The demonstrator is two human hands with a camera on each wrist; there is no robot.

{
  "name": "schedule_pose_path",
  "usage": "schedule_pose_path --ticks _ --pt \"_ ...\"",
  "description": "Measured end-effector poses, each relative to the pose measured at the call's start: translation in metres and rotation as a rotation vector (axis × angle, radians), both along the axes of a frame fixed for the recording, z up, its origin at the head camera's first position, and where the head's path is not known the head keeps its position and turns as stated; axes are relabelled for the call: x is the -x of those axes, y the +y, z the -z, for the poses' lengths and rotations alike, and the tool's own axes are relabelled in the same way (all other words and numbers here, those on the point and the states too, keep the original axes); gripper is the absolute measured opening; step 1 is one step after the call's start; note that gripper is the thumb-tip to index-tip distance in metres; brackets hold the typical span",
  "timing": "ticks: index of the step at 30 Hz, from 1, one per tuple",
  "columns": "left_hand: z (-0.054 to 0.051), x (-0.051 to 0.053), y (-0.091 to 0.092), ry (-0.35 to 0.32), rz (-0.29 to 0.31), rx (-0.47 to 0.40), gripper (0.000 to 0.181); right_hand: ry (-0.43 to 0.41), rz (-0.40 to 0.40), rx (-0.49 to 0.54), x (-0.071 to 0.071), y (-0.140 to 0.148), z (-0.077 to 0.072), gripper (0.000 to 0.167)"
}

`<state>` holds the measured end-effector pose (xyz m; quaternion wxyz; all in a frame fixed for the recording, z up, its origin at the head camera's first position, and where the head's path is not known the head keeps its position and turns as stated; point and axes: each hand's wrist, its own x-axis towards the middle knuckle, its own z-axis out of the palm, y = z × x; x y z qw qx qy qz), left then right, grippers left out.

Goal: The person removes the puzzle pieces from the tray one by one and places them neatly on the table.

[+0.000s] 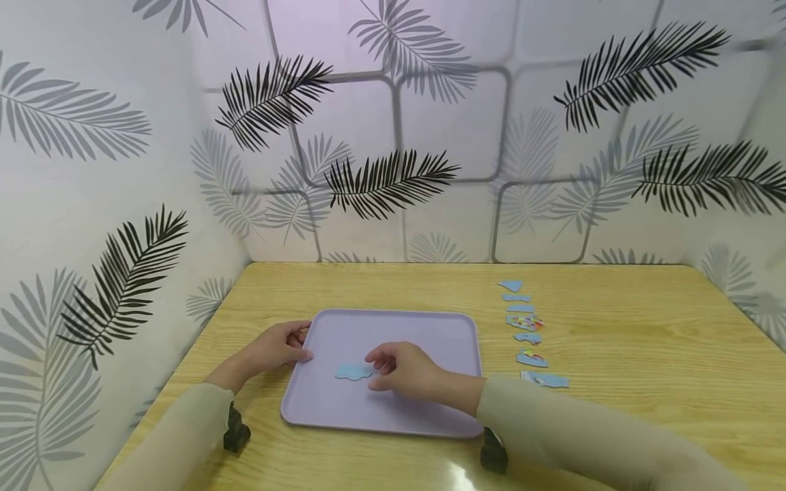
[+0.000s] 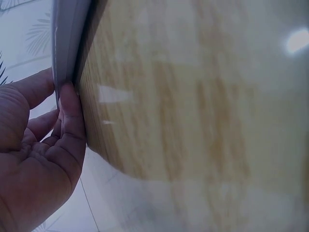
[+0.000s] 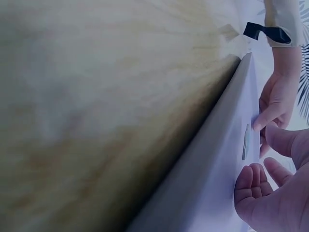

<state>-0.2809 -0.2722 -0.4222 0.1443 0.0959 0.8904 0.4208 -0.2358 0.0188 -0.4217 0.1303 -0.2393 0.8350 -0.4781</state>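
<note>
A pale purple tray lies on the wooden table. My left hand grips the tray's left edge; in the left wrist view its fingers and thumb pinch the rim. One flat light-blue piece with a wavy edge lies left of the tray's middle. Just to the right of this piece, my right hand hovers over the tray, its fingers loosely bent with nothing between them. The right wrist view shows the piece edge-on, apart from the fingers.
Right of the tray, several flat blue pieces stand in a column on the table, among them a triangular one, one with colourful print and a longer one. A leaf-patterned wall borders the table's back and left.
</note>
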Motion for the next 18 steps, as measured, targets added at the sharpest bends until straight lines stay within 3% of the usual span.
schedule_pose_path --ticks 18 --pt "-0.001 0.0 0.0 -0.006 0.004 -0.002 0.065 0.09 -0.033 -0.242 0.016 -0.029 0.0 0.041"
